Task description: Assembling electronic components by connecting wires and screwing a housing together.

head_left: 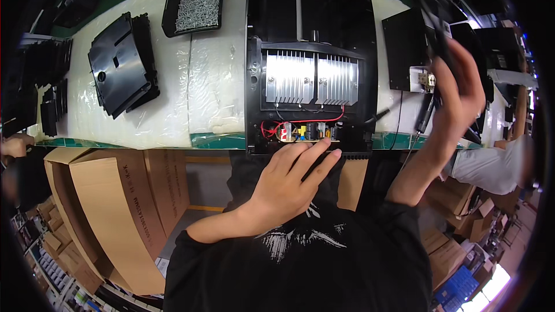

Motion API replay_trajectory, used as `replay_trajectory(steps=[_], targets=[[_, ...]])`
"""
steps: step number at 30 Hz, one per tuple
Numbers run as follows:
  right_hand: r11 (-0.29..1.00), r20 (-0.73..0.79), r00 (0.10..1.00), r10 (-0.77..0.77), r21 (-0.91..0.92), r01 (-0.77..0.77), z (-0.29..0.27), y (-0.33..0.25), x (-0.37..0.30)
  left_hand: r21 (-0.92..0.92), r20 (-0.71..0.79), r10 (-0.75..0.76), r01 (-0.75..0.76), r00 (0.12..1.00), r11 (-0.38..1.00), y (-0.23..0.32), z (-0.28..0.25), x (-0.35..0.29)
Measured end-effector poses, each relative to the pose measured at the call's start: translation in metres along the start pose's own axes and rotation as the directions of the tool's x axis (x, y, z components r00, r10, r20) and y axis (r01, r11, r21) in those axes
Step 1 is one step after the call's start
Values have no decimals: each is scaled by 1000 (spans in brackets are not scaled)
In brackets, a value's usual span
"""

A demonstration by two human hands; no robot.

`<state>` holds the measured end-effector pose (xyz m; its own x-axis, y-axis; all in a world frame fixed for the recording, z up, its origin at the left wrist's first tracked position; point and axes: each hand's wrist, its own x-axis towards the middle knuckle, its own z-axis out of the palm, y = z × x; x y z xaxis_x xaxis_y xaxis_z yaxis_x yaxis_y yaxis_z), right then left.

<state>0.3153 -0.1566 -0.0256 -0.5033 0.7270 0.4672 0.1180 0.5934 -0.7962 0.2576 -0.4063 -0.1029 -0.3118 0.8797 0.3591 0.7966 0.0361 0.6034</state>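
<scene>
In front of me lies a black housing [315,17] with two finned silver heatsinks [290,78] set in it. Below them, near the housing's front edge, sits a circuit board [309,133] with small parts and red wires. My left hand [289,176] has its fingers stretched apart, the tips touching the board's near edge. To the right of the housing, my raised right hand [459,89] is closed around a dark, long tool [445,52], blurred by motion; its exact kind is unclear.
A black tray of silver screws [198,10] and stacked black panels [118,63] lie on the white-padded table [173,98] at left. A black box [404,46] stands at right. Cardboard boxes [110,208] stand below the table's edge. Other people [488,167] are at both sides.
</scene>
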Motion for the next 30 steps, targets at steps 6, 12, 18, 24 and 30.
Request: replay_trajectory(steps=[6, 12, 18, 24, 30], targets=[[752, 61, 977, 202, 629, -195, -98, 82, -114, -91, 55, -62, 67, 997, 994, 7, -10, 15], [718, 49, 951, 306, 644, -264, -88, 81, -182, -174, -39, 84, -89, 996, 981, 6, 15, 59], [495, 32, 972, 233, 856, -147, -77, 74, -183, -155, 195, 215, -186, 957, 970, 10, 23, 87], [388, 290, 664, 689, 627, -676, -30, 45, -211, -175, 93, 150, -133, 984, 976, 3, 24, 84], [996, 11, 999, -45, -80, 45, -31, 17, -187, -141, 130, 98, -80, 987, 987, -1, 17, 90]])
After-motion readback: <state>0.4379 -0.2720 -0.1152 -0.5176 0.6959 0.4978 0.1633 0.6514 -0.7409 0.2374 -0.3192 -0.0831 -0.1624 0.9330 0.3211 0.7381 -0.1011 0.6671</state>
